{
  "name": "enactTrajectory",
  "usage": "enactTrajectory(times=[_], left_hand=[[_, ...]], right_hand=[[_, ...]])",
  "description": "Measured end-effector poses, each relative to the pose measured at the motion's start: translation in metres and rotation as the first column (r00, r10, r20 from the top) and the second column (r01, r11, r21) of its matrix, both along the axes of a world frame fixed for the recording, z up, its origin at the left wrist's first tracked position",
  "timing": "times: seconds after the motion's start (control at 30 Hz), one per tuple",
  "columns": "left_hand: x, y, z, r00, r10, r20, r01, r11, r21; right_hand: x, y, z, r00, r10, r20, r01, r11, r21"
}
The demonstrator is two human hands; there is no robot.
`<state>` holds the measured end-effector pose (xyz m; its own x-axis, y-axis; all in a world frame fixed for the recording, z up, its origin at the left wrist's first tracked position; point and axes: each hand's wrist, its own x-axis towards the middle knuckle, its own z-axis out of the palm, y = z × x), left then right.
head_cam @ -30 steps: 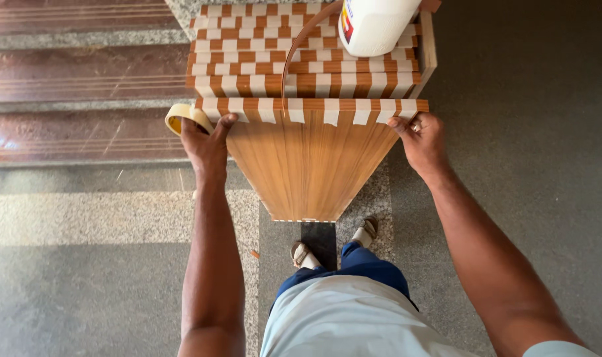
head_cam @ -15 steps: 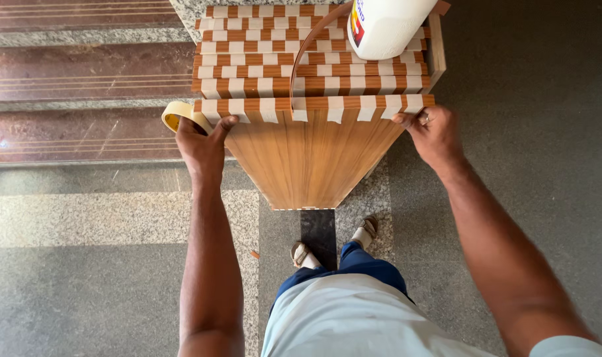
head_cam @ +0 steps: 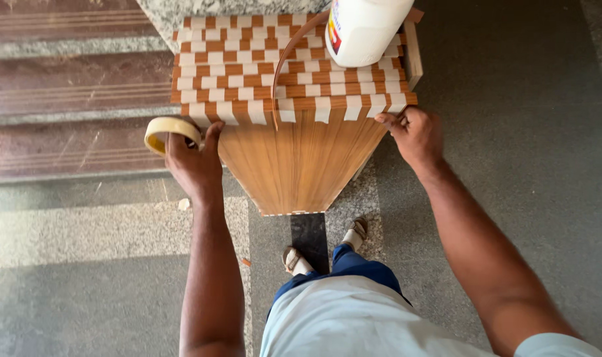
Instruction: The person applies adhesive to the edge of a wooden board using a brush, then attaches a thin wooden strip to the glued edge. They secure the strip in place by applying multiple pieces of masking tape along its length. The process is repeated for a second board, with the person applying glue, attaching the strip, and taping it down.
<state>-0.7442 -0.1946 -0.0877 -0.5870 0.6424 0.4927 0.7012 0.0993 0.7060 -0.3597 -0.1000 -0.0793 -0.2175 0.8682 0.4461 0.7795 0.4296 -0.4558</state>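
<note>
A wooden box with a brown and white checkered top stands in front of the person, between the two hands. Its plain wood-grain front panel faces down toward the feet. The left hand presses against the left edge of the box, just under the checkered rim, and its fingers are closed around a roll of pale tape. The right hand grips the right front corner of the box, with the fingers curled on the striped edge. The hands are well apart, one on each side. A white plastic bottle stands on the top of the box, near the far right corner. A thin curved wooden strip lies across the checkered top. Stone steps are to the left.
</note>
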Motion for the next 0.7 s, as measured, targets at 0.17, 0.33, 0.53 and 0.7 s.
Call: enactTrajectory(times=[0.17, 0.33, 0.53, 0.7], left_hand=[[0.002, -0.001, 0.006, 0.992, -0.011, 0.128, 0.015, 0.999, -0.034], [0.007, -0.007, -0.002, 0.99, -0.044, 0.131, 0.04, 0.999, 0.03], [0.028, -0.023, -0.019, 0.995, 0.01, 0.1, -0.031, 0.978, 0.204], [0.086, -0.032, 0.009, 0.983, -0.083, -0.166, 0.127, 0.954, 0.271]], right_hand=[[0.001, 0.002, 0.001, 1.0, 0.024, -0.003, -0.024, 0.997, -0.076], [0.006, -0.008, -0.001, 0.994, 0.01, -0.11, -0.031, 0.981, -0.193], [0.025, -0.013, -0.013, 0.978, 0.071, -0.198, -0.136, 0.932, -0.336], [0.045, 0.008, -0.016, 0.977, 0.159, -0.141, -0.201, 0.903, -0.38]])
